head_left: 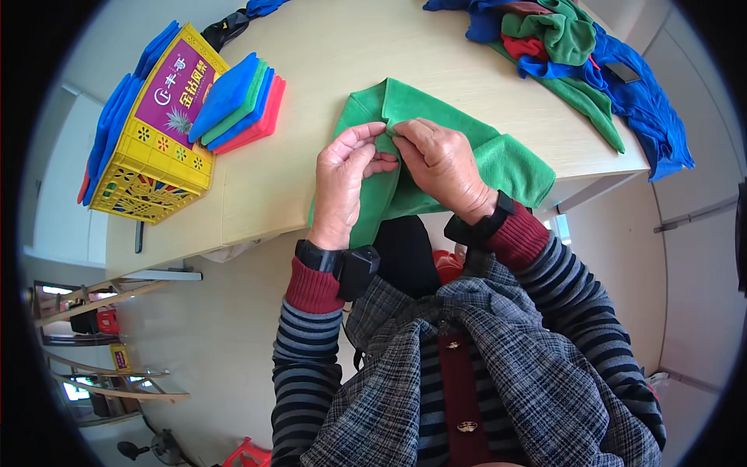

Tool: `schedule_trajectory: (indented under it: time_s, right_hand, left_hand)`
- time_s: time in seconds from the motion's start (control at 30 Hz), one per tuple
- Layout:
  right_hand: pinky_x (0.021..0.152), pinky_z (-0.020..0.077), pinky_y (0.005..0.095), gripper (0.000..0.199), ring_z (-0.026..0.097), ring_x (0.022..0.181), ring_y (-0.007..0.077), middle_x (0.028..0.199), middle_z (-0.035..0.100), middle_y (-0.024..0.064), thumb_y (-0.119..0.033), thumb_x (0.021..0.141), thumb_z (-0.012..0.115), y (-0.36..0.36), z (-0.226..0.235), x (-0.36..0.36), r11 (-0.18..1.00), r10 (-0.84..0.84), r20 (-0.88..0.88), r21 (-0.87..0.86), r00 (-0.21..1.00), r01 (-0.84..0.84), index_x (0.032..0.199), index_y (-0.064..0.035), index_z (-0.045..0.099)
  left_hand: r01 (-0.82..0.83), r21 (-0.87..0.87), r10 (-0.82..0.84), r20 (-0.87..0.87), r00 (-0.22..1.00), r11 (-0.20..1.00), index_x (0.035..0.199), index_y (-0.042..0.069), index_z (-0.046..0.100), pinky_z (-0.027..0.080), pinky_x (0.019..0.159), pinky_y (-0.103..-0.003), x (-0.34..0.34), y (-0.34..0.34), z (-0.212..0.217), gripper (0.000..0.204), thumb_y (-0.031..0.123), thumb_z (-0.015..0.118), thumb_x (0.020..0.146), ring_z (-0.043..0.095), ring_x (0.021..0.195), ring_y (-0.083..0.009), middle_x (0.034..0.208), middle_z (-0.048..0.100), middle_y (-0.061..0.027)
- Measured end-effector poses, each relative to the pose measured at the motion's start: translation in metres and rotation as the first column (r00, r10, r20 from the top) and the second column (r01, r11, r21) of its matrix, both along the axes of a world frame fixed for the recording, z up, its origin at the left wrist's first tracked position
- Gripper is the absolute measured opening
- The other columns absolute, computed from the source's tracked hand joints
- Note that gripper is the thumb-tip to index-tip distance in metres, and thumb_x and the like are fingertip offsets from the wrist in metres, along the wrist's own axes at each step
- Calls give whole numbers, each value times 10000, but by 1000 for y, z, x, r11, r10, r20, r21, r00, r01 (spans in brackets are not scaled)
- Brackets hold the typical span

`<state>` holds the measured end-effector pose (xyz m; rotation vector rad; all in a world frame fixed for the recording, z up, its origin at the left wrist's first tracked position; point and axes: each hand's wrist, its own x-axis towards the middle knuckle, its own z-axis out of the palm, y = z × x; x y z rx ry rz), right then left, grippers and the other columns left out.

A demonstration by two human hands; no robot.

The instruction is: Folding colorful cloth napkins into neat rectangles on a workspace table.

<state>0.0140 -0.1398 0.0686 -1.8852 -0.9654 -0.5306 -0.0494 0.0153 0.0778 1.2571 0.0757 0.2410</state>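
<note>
Our fingers [379, 134] meet at one spot on the green cloth [498, 159]: the left hand [342, 183] has its thumb and forefinger closed on a small ridge of the fabric, and the right hand [440, 159] pinches the same ridge from the other side, its fingertips touching those of the left. The cloth lies on the pale wooden table [327, 54] at its near edge, one corner pointing away from us, the right part folded into a thick roll, and the lower part hanging over the edge toward our lap. Both wrists carry black bands above dark red cuffs and striped sleeves. To the left of the cloth, well apart from it, we see a neat stack of folded cloths [237, 105] in blue, green and red, leaning against a yellow plastic crate [152, 159] with a purple printed panel on top. More blue folded cloths [113, 117] stand just beside the crate on its far left side. At the far right end of the table lies a loose pile of cloths [576, 54], blue, green and red tangled together, with a blue one drooping over the table's edge. The pile is well apart from our hands.
</note>
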Motion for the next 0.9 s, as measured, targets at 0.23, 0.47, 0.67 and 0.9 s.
schedule_trajectory:
  time_s: [0.23,0.47,0.67,0.9]
  right_hand:
    - [623,525,409,144,650,738,349,819,635,146,-97,866,688,-3,1,-6,992,11,28,-128,1000,-7,972,-20,630]
    - [606,514,415,180,637,726,342,806,617,139,-108,837,702,-3,4,-7,984,29,59,-177,998,-18,960,-23,601]
    - [595,511,409,172,634,704,340,797,613,131,-79,824,700,-15,-6,5,993,-32,54,-115,998,38,958,-26,605]
    - [585,510,403,163,636,693,337,799,616,131,-37,819,692,-23,-15,-13,994,48,-19,-101,999,-50,955,-22,603]
  left_hand:
    - [-31,130,30,13,999,991,1196,-67,627,578,787,-262,2,0,-4,256,-10,582,951,669,848,-131,1018,681,-98]
    - [-54,262,46,36,998,964,1164,-56,651,566,779,-245,4,-4,-8,221,-4,604,955,660,847,-105,998,689,-75]
    - [-7,468,-4,23,1000,884,1147,-19,677,554,751,-242,40,30,4,205,34,619,958,663,830,-97,973,705,-66]
    - [-147,989,279,136,951,16,1037,9,721,538,784,-343,168,95,-34,260,181,748,844,696,861,-212,924,727,-125]
